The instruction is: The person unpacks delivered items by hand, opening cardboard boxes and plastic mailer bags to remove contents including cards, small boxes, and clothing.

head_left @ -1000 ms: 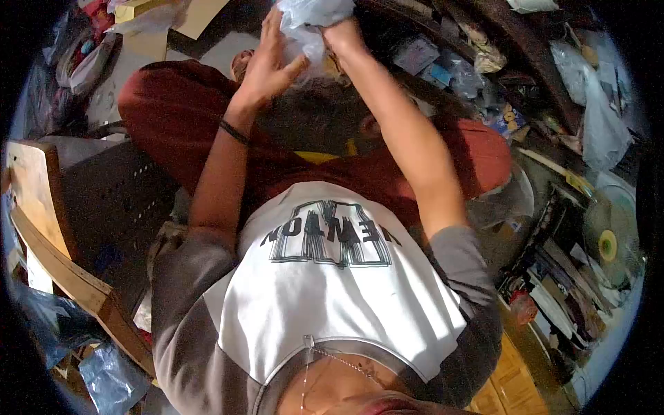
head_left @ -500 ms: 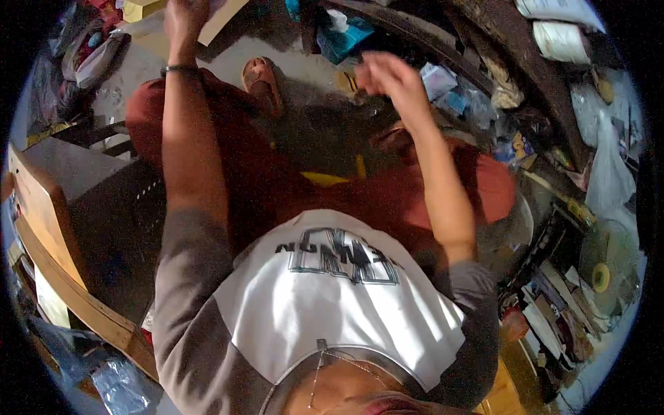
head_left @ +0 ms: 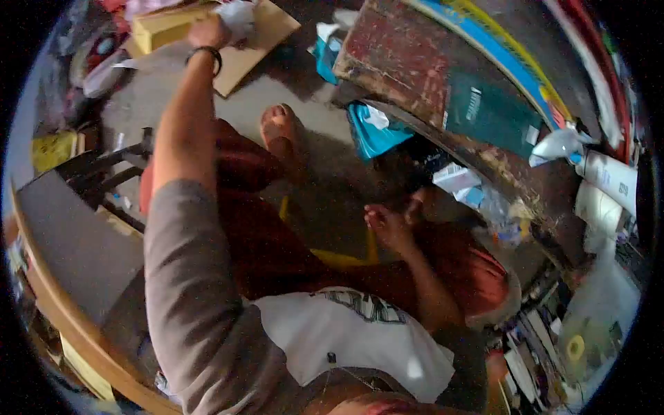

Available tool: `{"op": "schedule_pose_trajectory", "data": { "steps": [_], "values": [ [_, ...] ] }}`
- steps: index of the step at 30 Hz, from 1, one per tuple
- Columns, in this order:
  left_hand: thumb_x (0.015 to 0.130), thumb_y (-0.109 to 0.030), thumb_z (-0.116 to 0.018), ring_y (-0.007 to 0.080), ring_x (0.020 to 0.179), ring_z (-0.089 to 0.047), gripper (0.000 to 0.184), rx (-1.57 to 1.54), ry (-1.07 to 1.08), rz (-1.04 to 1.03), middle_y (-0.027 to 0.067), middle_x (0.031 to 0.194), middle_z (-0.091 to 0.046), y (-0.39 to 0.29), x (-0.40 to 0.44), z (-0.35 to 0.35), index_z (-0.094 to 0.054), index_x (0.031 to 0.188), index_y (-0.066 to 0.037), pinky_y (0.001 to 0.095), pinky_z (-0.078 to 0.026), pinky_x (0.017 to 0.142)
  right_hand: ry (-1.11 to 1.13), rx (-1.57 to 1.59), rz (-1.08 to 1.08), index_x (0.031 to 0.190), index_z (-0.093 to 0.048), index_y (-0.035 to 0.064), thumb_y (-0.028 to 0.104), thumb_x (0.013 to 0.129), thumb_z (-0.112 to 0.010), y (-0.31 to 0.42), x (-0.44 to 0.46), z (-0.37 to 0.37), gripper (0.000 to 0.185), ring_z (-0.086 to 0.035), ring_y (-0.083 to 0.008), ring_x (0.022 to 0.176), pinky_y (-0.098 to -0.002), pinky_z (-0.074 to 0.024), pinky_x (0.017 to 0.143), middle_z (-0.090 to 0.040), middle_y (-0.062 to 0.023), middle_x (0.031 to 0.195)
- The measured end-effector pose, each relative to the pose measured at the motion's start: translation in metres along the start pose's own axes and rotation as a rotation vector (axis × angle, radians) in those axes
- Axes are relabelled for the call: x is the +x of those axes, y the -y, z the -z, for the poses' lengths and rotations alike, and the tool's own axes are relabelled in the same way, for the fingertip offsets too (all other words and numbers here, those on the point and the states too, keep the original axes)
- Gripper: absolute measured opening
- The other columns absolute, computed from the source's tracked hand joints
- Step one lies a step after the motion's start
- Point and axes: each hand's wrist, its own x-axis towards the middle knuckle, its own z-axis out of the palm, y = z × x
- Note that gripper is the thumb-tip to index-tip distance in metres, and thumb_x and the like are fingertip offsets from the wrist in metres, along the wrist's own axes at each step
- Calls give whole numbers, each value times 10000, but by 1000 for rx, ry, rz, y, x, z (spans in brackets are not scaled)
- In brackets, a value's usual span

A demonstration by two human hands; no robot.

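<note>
My left hand (head_left: 209,32), with a dark band at the wrist, reaches to the top left. Its fingers are closed on a crumpled, whitish plastic bag (head_left: 237,19). Under and beside it lie a flat tan board (head_left: 257,50) and a yellow box (head_left: 160,29). Low in front of my right knee hangs my right hand (head_left: 391,228), in shadow. Its fingers are loosely bent and apart, and nothing shows in them. A bare foot is close beside it.
A worn wooden bench (head_left: 398,52) with a dark green book-like item (head_left: 494,114) runs across the upper right. Below its edge hangs a teal bag (head_left: 377,131). A wooden curved edge (head_left: 66,304) borders the left. Clear plastic and clutter crowd the right.
The view has shifted, bringing more of the bench in. My right hand has dropped from its raised position toward my right knee. My left hand stays stretched out at the top left.
</note>
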Motion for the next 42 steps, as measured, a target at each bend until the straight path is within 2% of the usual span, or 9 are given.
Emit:
{"op": "schedule_pose_trajectory", "data": {
  "steps": [1,3,9,13,16,23,25,33,42],
  "values": [
    [863,-385,-527,291,1009,-627,329,28,198,18,115,1065,-659,2,20,-21,-648,1073,-163,459,-516,766,-21,43,-18,1211,-564,51,250,939,-567,-2,-1,2,337,-633,-159,850,-308,-495,772,-661,-103,985],
    [853,-520,-522,293,1159,-494,434,-72,-404,-47,100,1273,-546,51,93,-194,-646,1073,-167,512,-442,845,-17,-71,-33,1206,-565,48,238,933,-568,-1,8,10,332,-633,-174,861,-318,-496,772,-662,-105,981],
    [870,-213,-511,279,736,-651,204,-160,43,181,114,808,-671,-6,58,-82,-668,884,-85,398,-502,636,-23,-496,-97,1199,-567,34,214,912,-559,-8,18,25,338,-638,-289,903,-393,-496,796,-659,-164,1007],
    [857,-268,-534,296,910,-597,396,-539,-57,-95,176,1035,-601,31,83,-217,-525,1188,-49,411,-481,812,-223,-719,-67,1219,-545,30,255,893,-581,-5,22,29,398,-628,-345,924,-429,-498,811,-622,-195,1111],
    [834,-306,-576,351,1115,-496,549,-686,-65,-203,241,1247,-494,23,42,-129,-445,1291,-32,465,-393,962,-326,-990,88,1221,-532,28,271,856,-621,49,49,10,448,-622,-367,912,-454,-503,800,-594,-199,1157],
    [878,-289,-586,417,1242,-359,603,-926,-357,525,239,1383,-350,-91,-121,20,-356,1370,-29,518,-331,1003,-138,-1271,-165,1206,-546,52,228,823,-624,10,98,7,429,-633,-396,860,-488,-512,726,-642,-201,1019],
    [788,-453,-632,314,1035,-563,510,-1164,-495,413,163,1106,-608,-106,-172,5,-615,1096,-47,432,-455,835,-264,-1030,-81,1081,-648,76,235,865,-566,38,68,4,280,-648,-362,855,-461,-507,734,-667,-193,910],
    [816,-385,-661,225,808,-566,519,-1870,129,411,132,868,-618,-156,-384,67,-583,1031,81,353,-452,767,-497,-101,135,970,-662,-2,189,904,-602,71,-95,35,211,-480,-41,634,-211,-362,549,-576,9,705],
    [804,-416,-720,146,935,-581,653,-2007,1103,-243,97,1058,-613,-134,-421,119,-524,1204,61,307,-466,835,-592,776,312,906,-629,61,140,876,-602,73,-193,70,89,-427,-32,523,-189,-357,484,-555,65,696]
  ]
}}
